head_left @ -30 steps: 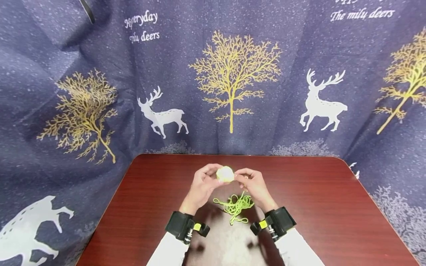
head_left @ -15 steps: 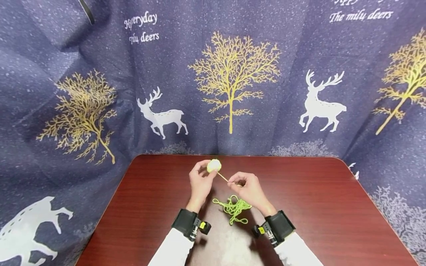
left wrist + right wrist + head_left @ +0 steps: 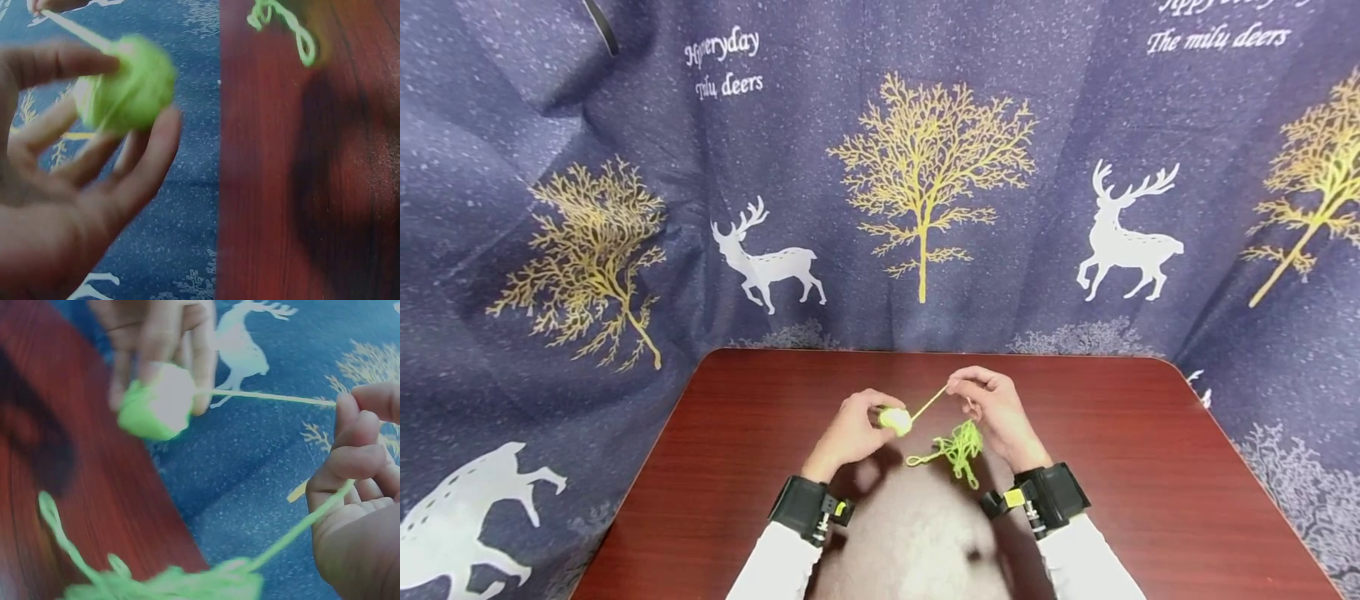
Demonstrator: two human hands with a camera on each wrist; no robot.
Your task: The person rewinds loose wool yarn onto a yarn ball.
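Note:
My left hand [image 3: 854, 427] holds a small bright green ball of yarn [image 3: 134, 84] between thumb and fingers. From the ball a taut strand of yarn [image 3: 275, 396] runs to my right hand [image 3: 1000, 412], whose thumb and forefinger pinch it. In the right wrist view the strand passes through the curled fingers and comes out below the palm. There it leads down to a loose tangle of the same green yarn [image 3: 961, 448], bunched under the right hand with a loop sticking out to the left.
A reddish-brown wooden table [image 3: 760, 400] lies beneath both hands, with a bright glare at its front middle. Behind it hangs a dark blue curtain [image 3: 1000, 317] printed with deer and golden trees. Each wrist wears a black strap with a small camera.
The left hand and ball have moved down and slightly right. The right hand has gone up and right, keeping the strand stretched. The tangle has shifted right and bunched up.

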